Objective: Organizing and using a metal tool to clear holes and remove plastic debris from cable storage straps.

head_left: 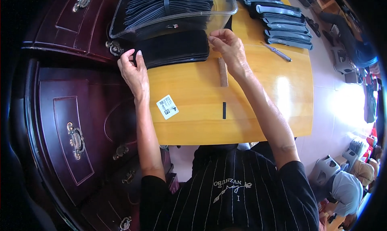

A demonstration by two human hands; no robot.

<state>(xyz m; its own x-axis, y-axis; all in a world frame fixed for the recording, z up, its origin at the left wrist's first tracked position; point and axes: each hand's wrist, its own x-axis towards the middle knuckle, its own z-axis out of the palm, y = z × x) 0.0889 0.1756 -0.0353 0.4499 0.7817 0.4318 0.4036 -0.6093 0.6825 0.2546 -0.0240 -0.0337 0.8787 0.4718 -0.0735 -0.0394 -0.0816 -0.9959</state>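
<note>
A low stack of flat black fabric pieces (173, 49) lies on the yellow table in front of a clear bin. At its left end is my left hand (135, 72), thumb and fingers apart, fingertips beside the stack's edge. My right hand (230, 49) is at the opposite end, thumb and forefinger pinched together at the upper right corner of the top piece. How much of the fabric lies between those fingertips is hard to see. Below the right hand lies a brown strip (223, 72), with a short black strip (224, 110) nearer to me.
The clear plastic bin (223, 14) holds many banded black pieces. Grey-edged black bundles (284, 23) and a screwdriver-like tool (277, 52) lie at the right. A white printed card (167, 106) is on the table (189, 130). Dark wooden drawers (66, 138) border the left; people and stools are at right.
</note>
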